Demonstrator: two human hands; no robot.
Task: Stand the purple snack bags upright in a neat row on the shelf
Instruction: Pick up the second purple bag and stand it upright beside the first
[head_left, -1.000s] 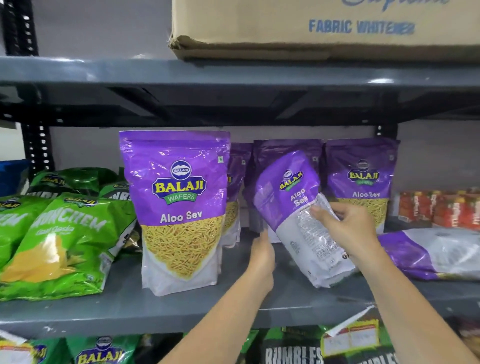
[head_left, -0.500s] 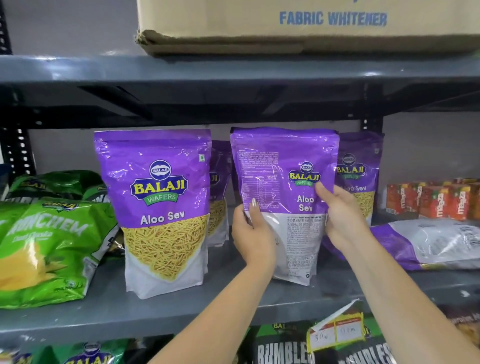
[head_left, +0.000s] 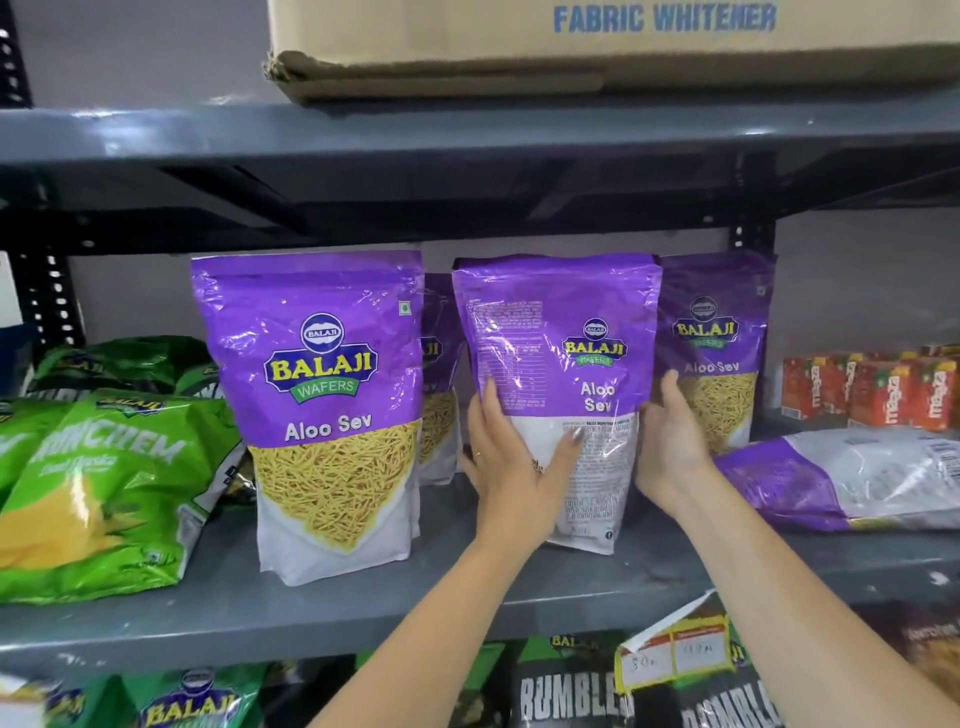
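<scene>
A purple Aloo Sev bag (head_left: 558, 374) stands upright on the grey shelf (head_left: 363, 597), back side facing me. My left hand (head_left: 511, 462) presses its lower left front and my right hand (head_left: 670, 441) holds its right edge. Another purple bag (head_left: 317, 405) stands upright to the left, front facing out. Two more purple bags stand behind: a partly hidden bag (head_left: 441, 379) between the front ones and a back-right bag (head_left: 719, 343). A further purple bag (head_left: 852, 478) lies flat on the shelf at the right.
Green snack bags (head_left: 98, 483) lie piled at the left of the shelf. Red drink cartons (head_left: 872, 389) stand at the back right. A cardboard box (head_left: 613, 47) sits on the shelf above. More packets and a price tag (head_left: 675, 649) fill the shelf below.
The tilted bag in my right hand has been turned upright and set on the shelf. My left hand came up from the shelf onto its front; both hands now hold its sides.
</scene>
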